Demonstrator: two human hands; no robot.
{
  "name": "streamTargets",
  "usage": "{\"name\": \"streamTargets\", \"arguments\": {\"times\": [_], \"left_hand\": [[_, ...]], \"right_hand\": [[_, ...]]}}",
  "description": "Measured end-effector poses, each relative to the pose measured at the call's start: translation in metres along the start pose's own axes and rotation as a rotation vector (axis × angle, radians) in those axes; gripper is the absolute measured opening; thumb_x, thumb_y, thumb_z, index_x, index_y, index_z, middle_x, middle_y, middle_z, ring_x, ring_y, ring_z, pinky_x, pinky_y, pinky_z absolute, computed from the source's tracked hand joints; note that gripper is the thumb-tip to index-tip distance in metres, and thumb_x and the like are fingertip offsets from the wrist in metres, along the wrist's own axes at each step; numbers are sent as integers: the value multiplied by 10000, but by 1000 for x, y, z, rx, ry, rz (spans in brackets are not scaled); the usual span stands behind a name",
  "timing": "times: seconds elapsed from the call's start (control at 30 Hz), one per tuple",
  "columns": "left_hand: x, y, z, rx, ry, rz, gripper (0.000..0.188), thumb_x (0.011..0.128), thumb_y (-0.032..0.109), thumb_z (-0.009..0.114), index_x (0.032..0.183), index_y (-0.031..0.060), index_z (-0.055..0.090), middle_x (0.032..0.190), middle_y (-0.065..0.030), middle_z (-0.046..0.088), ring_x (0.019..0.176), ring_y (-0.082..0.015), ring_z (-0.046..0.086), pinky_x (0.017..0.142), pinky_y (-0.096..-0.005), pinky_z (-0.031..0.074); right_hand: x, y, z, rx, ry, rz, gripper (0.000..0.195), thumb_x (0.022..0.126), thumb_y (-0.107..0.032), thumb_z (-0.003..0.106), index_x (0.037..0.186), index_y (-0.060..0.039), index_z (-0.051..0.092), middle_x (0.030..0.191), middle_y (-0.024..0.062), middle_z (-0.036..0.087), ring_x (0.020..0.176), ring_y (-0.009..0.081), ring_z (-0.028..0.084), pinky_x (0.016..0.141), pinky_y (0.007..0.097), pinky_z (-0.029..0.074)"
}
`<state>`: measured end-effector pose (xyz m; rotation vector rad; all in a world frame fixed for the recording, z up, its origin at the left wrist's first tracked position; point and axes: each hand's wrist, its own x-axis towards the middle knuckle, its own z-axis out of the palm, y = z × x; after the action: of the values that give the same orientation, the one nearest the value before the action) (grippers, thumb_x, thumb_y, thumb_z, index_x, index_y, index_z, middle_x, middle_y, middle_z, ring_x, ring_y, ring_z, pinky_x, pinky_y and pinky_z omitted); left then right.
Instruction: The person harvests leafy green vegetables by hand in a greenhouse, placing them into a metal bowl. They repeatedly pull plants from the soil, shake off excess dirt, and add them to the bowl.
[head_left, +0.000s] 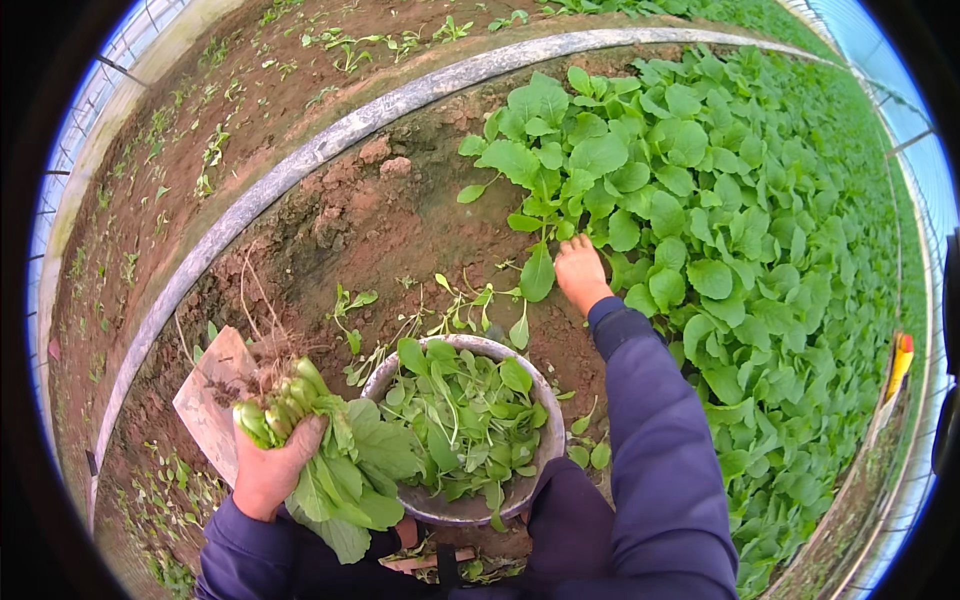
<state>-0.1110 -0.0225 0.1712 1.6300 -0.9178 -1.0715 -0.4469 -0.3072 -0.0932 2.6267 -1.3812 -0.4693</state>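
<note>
My left hand (274, 465) is wrapped around a bunch of leafy greens (352, 469). Its pale stems and soil-caked roots point up and away from me, while the leaves hang to the right over the rim of a round tub (553, 420). Loose green leaves (457, 420) fill much of that tub. Farther out, my right hand (581, 274) reaches to the base of the standing leafy plants (600, 169) at the bed's edge. Its fingers are curled down near the stems, and their tips are hidden, so any grip there cannot be made out.
A flat, pale board-like piece (217, 397) is behind the left hand. A long grey hose (360, 124) curves across the brown soil (390, 217). Uprooted seedlings (469, 300) lie beyond the tub. Dense greens cover the right side, with a yellow-and-red object (900, 367) at the far edge.
</note>
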Motion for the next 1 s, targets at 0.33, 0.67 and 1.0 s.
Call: {"name": "streamTargets", "arguments": {"times": [0.33,0.67,1.0], "left_hand": [[23,3,-1,106,-63,-128,409,806,76,735,1154,-41,556,1056,-83,653,935,-166,625,841,-316,508],[24,6,-5,201,-139,-134,389,795,118,755,1118,-14,582,1018,-70,658,902,-168,630,809,-315,515],[10,9,-6,58,-288,-141,417,804,124,727,1152,-31,559,1072,-111,651,970,-187,619,877,-340,493]], "right_hand": [[60,25,41,-508,-199,346,351,898,-244,450,1124,-83,665,1126,118,625,1111,295,535,1009,484,286],[65,33,71,-162,-338,545,246,907,-194,510,1088,-140,668,1088,32,685,948,231,677,775,520,486],[-22,-2,12,475,-13,352,220,853,-249,584,898,-35,615,834,174,687,787,339,675,720,441,525]]}}
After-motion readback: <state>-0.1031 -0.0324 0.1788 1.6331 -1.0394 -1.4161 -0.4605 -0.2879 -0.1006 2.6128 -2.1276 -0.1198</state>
